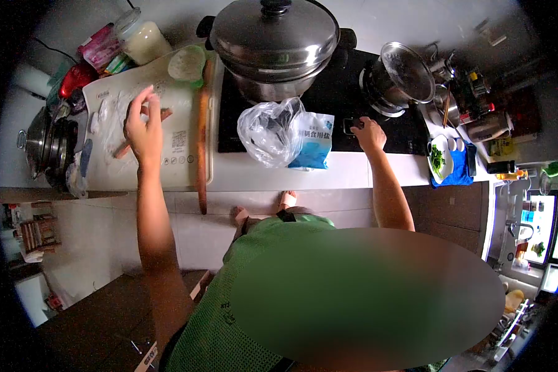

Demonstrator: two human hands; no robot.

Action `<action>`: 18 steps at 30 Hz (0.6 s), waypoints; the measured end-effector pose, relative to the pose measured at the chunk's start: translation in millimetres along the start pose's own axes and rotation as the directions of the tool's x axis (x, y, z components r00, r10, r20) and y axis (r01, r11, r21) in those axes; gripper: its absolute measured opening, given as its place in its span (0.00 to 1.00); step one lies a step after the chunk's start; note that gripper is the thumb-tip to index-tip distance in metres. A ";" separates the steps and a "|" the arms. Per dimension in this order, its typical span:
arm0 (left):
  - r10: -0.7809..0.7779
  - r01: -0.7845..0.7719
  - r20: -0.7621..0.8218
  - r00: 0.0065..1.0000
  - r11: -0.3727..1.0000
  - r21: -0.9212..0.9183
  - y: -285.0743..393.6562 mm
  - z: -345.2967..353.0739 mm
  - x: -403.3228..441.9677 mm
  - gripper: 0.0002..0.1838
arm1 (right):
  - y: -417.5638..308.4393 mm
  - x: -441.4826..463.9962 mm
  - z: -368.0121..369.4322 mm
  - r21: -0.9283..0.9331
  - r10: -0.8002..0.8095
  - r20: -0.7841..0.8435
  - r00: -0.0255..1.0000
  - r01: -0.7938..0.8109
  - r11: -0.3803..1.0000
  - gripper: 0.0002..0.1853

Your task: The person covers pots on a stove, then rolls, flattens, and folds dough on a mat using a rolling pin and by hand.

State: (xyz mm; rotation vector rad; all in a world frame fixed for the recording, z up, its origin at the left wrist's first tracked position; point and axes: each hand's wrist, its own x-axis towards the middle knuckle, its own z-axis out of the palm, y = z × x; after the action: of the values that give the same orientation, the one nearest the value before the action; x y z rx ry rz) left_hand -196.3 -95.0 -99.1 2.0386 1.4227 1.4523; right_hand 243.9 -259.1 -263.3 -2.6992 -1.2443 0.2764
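My left hand (144, 131) hovers over a pale, flour-dusted board (183, 127), its fingers loosely bent and apart, slightly blurred. Below it a brown object (122, 150) shows on both sides of the hand; its kind is hidden. A long wooden rolling pin (203, 136) lies along the board's right side. My right hand (370, 134) rests over the front of the black cooktop (398, 131), fingers extended at a small dark rectangle (349, 126) with a light edge, perhaps a control panel. Left of it are a blue-and-white salt bag (315, 146) and a clear plastic bag (269, 133).
A large lidded steel pot (276, 49) stands on the cooktop's left, a smaller pot (403, 77) on its right. A green bowl (187, 66) and a glass jar (144, 40) are behind the board. Chopped greens fill a white dish (447, 170) on the right.
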 end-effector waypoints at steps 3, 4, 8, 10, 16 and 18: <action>-0.069 0.068 0.029 0.997 0.997 0.029 -22.8 -20.3 -11.8 0.13 | -1.1 1.1 2.6 -0.028 0.014 -0.015 1.000 -0.015 1.000 0.25; -0.109 0.106 0.046 0.993 0.993 0.060 -31.0 -27.7 -14.9 0.13 | -2.9 -1.1 0.9 -0.022 0.012 -0.009 1.000 -0.012 1.000 0.25; -0.027 0.027 0.006 1.000 0.997 0.073 -76.8 -63.5 -28.3 0.13 | -2.8 0.9 6.1 -0.017 0.052 -0.032 0.998 -0.053 0.998 0.26; -0.047 0.046 0.013 0.999 0.995 0.091 -98.6 -88.8 -36.1 0.13 | -14.2 -3.4 -4.8 -0.022 0.089 0.000 0.996 -0.089 0.996 0.27; -0.218 0.211 0.055 0.974 0.970 0.119 -191.8 -160.1 -66.7 0.14 | -18.0 -7.5 8.0 0.126 0.115 -0.302 0.946 -0.080 0.989 0.29; -0.380 0.362 0.055 0.923 0.910 0.200 -203.4 -176.6 -74.0 0.14 | -17.8 0.2 22.0 0.062 -0.133 -0.606 0.784 0.213 0.975 0.22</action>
State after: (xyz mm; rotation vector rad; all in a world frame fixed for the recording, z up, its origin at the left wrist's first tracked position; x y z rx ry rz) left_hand -457.6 -110.9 -196.5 1.7735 1.8430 1.0877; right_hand 225.8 -246.1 -280.7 -2.2506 -1.1953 -0.4798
